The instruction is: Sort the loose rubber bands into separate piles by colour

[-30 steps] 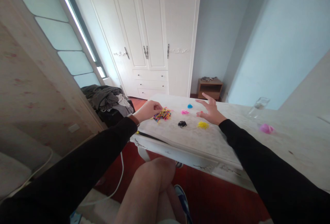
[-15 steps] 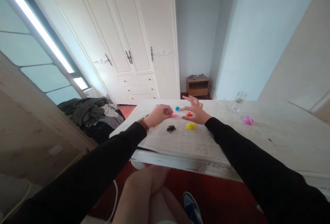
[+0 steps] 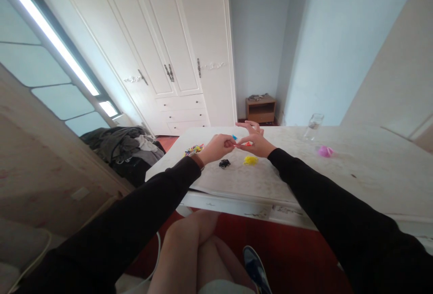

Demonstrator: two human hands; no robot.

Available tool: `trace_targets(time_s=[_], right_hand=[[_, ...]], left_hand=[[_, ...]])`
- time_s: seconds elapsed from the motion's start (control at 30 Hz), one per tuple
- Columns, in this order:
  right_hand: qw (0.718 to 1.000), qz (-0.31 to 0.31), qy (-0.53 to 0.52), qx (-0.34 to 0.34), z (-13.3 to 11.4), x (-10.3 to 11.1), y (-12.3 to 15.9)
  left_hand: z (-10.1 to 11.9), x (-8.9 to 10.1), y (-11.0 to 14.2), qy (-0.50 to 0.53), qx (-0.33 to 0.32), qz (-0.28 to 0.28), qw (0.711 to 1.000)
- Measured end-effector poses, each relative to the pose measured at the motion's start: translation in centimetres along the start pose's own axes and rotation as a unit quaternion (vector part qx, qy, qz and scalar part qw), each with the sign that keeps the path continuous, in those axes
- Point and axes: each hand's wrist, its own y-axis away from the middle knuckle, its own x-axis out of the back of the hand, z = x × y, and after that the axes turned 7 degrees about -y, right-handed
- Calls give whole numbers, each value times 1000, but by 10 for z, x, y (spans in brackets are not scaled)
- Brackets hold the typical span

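My left hand [image 3: 219,146] is closed in a pinch, its fingertips meeting those of my right hand [image 3: 253,141] above the table. The right thumb and index finger are pinched together, other fingers raised. A tiny pinkish sliver shows where the fingertips meet, too small to make out. Around the hands lie small heaps of what look like rubber bands: black [image 3: 224,163], yellow [image 3: 251,161], red [image 3: 248,144] and blue [image 3: 234,137], the last two partly hidden by my fingers. A mixed-colour heap [image 3: 193,150] lies beyond my left wrist.
On the right of the white table [image 3: 355,181] are a clear glass jar [image 3: 314,127] and a pink-purple soft thing [image 3: 325,151]. Dark clothes [image 3: 130,147] are piled left of the table. A white wardrobe [image 3: 182,28] and small wooden cabinet [image 3: 260,109] stand behind.
My left hand has moved right and my right hand slightly left, so their fingertips now meet. The right thumb and index finger have closed. More of the mixed-colour heap shows.
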Motion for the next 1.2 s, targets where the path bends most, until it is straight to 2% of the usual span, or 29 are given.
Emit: trace_targets(time_s=[0.1, 0.23, 0.4, 0.63, 0.87, 1.03, 1.2], right_hand=[[1000, 1, -3, -3, 0, 2, 1], [1000, 10, -14, -18, -2, 7, 3], [999, 17, -27, -42, 2, 11, 2], [998, 5, -26, -50, 8, 9, 0], [998, -13, -20, -51, 7, 8, 1], [997, -27, -18, -64, 8, 11, 3], [996, -55, -22, -68, 11, 12, 4]], left_hand=[[5, 0, 0, -1, 31, 4, 1000], [7, -1, -2, 69, 71, -1, 995], [-5, -3, -2, 121, 101, 42, 987], [-30, -1, -2, -26, 135, 63, 988], [-44, -12, -17, -82, 145, 71, 983], [-44, -15, -19, -82, 151, 77, 982], [-33, 3, 3, -68, 178, 97, 977]])
